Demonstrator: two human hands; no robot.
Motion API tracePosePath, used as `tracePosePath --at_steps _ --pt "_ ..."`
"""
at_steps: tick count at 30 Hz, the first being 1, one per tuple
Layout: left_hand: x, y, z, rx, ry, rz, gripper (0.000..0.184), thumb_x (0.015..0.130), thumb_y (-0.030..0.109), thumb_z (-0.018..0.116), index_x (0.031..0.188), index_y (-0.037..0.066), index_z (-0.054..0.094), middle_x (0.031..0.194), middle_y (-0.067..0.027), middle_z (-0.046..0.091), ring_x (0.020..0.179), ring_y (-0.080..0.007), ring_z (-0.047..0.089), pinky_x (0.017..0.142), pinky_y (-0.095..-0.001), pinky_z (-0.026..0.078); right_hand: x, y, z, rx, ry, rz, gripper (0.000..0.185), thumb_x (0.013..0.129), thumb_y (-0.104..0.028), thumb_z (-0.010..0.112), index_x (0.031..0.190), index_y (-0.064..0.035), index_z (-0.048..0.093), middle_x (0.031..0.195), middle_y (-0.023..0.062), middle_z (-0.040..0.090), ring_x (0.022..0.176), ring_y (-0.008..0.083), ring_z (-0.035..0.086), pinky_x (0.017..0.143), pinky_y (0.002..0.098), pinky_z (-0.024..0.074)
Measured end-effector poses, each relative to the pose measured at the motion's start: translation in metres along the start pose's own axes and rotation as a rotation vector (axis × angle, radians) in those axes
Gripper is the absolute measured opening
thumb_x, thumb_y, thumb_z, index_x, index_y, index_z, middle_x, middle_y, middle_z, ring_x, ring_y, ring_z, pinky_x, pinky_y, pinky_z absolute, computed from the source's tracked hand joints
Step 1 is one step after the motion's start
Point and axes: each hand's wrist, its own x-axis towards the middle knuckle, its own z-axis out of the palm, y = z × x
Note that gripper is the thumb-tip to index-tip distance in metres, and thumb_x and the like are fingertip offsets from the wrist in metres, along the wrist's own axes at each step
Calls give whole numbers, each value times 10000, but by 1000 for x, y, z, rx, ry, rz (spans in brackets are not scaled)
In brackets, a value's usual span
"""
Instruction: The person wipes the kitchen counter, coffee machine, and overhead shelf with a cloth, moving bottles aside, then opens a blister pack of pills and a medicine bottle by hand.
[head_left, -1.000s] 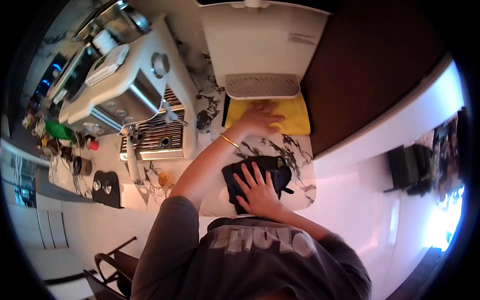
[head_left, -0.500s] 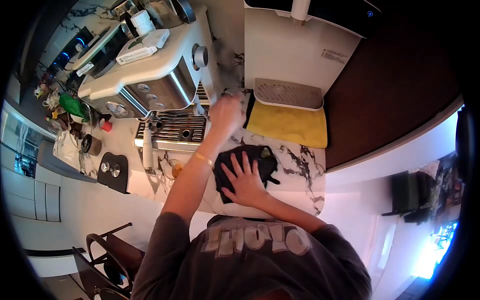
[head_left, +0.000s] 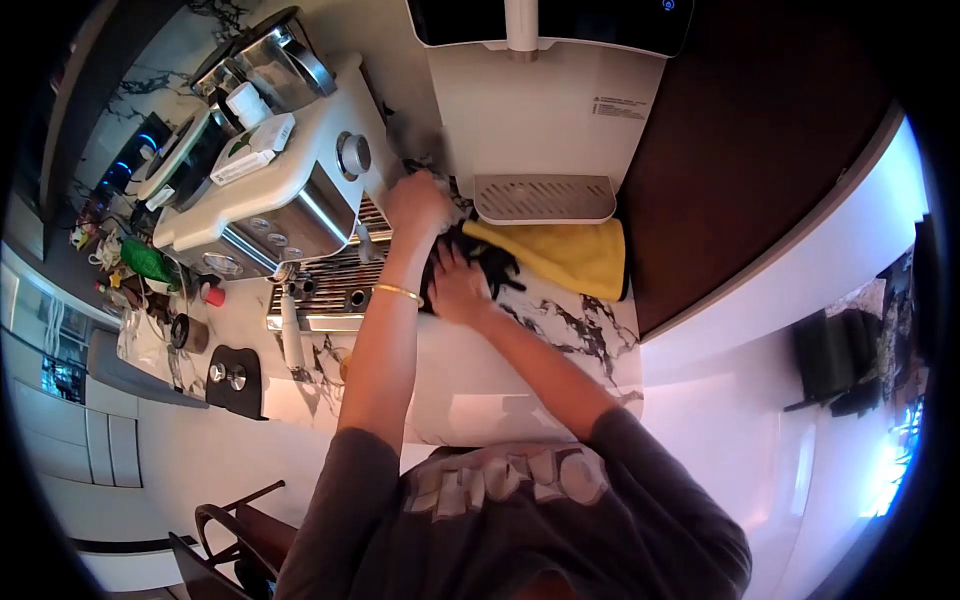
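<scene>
On desk (head_left: 602,345), to left: coffee machine (head_left: 325,215), carton (head_left: 253,150) on top. Right of machine: water dispenser (head_left: 540,120). Before its drip tray (head_left: 545,202): towel (head_left: 575,265). Front-left of towel: cloth (head_left: 495,265), under right hand (head_left: 461,288). Front-left of machine: mat (head_left: 236,402) bearing two tools (head_left: 238,377).

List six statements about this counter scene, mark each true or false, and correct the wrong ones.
1. The right hand rests on a dark cloth. True.
2. The gold bangle is worn on the right arm. False: the gold bangle is on the left arm.
3. A white box lies on top of the coffee machine. True.
4. The cloth beside the dark one is blue. False: it is a yellow cloth.
5. The left hand reaches farther from the body than the right hand. True.
6. The coffee machine stands to the right of the water dispenser in the picture. False: it stands to the left of the water dispenser.
</scene>
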Motion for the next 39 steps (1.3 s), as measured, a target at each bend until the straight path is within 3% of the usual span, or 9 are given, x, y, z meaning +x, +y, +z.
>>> tracePosePath --at_steps 4,8,9,12,15,17,29,35,39 --pt "-26 8 -26 19 10 23 218 732 213 604 875 57 657 847 -196 649 846 -362 626 745 -440 508 78 29 11 147 58 56 483 849 -336 425 1227 -47 506 1351 143 418 1265 266 373 969 442 347" --pt "-34 12 -42 25 -2 47 263 730 227 618 938 71 659 896 -183 651 867 -344 630 743 -425 513 141 41 42 205 144 54 379 822 -311 474 1124 -104 571 1201 157 534 1015 272 573 815 378 462" --pt "-36 11 -42 -5 -2 52 280 726 226 623 959 74 659 911 -180 650 873 -342 629 741 -422 515 154 48 62 490 238 119 378 821 -314 476 1114 -96 574 1181 158 545 988 269 586 785 379 474" --pt "-28 1 -27 82 29 39 319 722 225 631 1007 82 652 909 -176 652 879 -349 628 750 -424 514 107 40 12 527 11 144 397 834 -325 460 1115 -66 568 1206 151 530 1062 288 546 811 433 462" --pt "-11 -13 -12 64 26 69 280 729 225 620 957 64 643 895 -190 649 874 -362 627 766 -439 508 71 42 17 -35 229 -77 423 855 -317 431 1186 -81 550 1348 95 432 1259 356 346 909 542 369" --pt "-2 -17 -1 115 27 103 228 746 210 608 878 27 637 901 -202 652 873 -349 636 770 -431 511 24 38 -1 -43 40 -177 464 857 -332 444 1229 -65 524 1389 81 394 1277 340 337 937 542 362" --pt "29 -13 44 2 -13 34 292 751 178 584 995 18 591 935 -172 648 874 -341 633 691 -430 522 -196 -29 -34 110 12 -465 510 843 -343 505 1299 -118 466 1400 96 360 1275 325 318 886 473 402" --pt "-75 9 35 -61 69 231 314 778 76 526 1088 31 496 827 -206 614 744 -348 645 590 -429 524 -223 -18 -39 91 -122 -435 539 831 -366 532 1319 -155 442 1425 99 319 1278 320 306 851 486 420" --pt "-106 -4 51 -56 -252 202 477 761 145 592 1214 70 460 1070 -212 523 958 -370 578 715 -431 519 -208 -31 -36 116 -82 -366 555 833 -367 526 1329 -136 431 1423 126 310 1271 347 303 894 501 369"
